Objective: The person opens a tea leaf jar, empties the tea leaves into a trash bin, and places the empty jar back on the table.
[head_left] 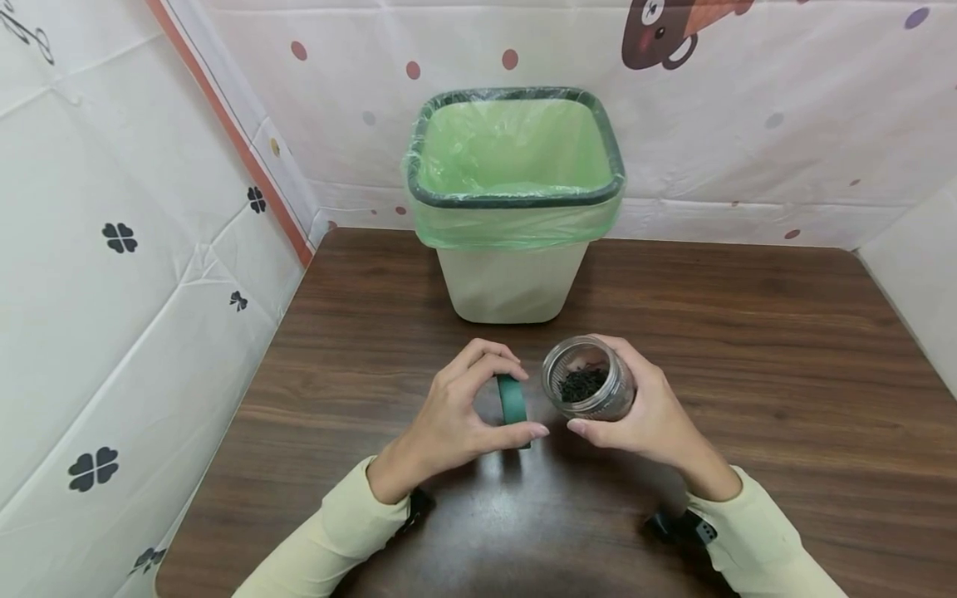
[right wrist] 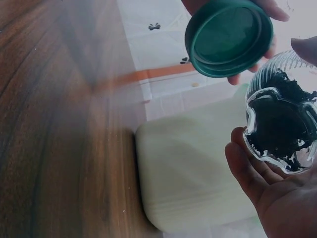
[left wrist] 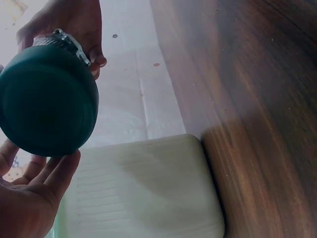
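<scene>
My left hand [head_left: 467, 407] holds a round green lid [head_left: 512, 400] on its edge, between the thumb and fingers. In the right wrist view the hollow inner side of the lid [right wrist: 228, 39] shows. My right hand [head_left: 646, 415] grips a clear ribbed glass jar [head_left: 616, 390] around its side. The jar is tilted, its uncovered mouth facing up and toward the lid, a small gap apart. Dark, shredded dry leaves, like loose tea [head_left: 583, 384], lie inside; through the glass base they look black [right wrist: 280, 124].
Behind the hands a pale bin [head_left: 516, 282] stands on the brown wooden table [head_left: 748, 332]. A green plastic liner [head_left: 516, 224] is folded over its dark green rim. White patterned sheets [head_left: 748, 149] hang behind the table and at the left.
</scene>
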`<action>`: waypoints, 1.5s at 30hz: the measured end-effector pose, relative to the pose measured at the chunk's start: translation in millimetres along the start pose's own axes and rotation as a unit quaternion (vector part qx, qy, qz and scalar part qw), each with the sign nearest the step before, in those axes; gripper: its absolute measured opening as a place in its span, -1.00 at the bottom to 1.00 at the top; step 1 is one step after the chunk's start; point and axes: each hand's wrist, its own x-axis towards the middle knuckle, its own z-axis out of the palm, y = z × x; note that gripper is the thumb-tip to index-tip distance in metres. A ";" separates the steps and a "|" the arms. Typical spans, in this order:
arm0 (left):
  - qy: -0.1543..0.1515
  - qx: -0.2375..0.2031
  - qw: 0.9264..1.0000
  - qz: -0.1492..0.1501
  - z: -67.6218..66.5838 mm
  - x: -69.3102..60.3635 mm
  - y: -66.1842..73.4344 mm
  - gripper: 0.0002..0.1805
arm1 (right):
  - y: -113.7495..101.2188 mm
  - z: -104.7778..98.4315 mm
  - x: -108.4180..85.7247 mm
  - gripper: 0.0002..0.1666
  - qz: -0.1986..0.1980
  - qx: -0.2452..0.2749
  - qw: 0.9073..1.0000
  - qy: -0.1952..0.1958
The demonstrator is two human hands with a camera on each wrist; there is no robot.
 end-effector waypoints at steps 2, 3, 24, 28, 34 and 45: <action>-0.003 0.003 1.000 -0.006 0.4 -1.1 -0.9 -0.52 | 0.2 -0.4 -0.3 0.10 -0.004 -0.001 1.000 0.003; -0.005 0.005 1.000 -0.010 0.5 -1.7 -1.4 -0.52 | 0.2 -0.5 -0.3 0.10 -0.006 -0.002 1.000 0.004; -0.072 0.067 0.990 -0.103 0.9 -13.8 -6.8 -0.47 | -1.7 -3.7 -0.5 0.12 0.005 0.001 1.000 0.009; -0.082 0.069 0.988 -0.111 1.0 -15.7 -8.6 -0.47 | -2.8 -5.1 -0.5 0.12 -0.002 0.000 1.000 0.014; -0.089 0.072 0.987 -0.113 1.5 -18.2 -11.8 -0.48 | -5.0 -8.6 0.8 0.09 -0.001 -0.001 1.000 0.021; -0.117 0.091 0.978 -0.148 4.1 -23.2 -15.8 -0.46 | -8.1 -10.8 2.5 0.08 0.013 0.014 1.000 0.023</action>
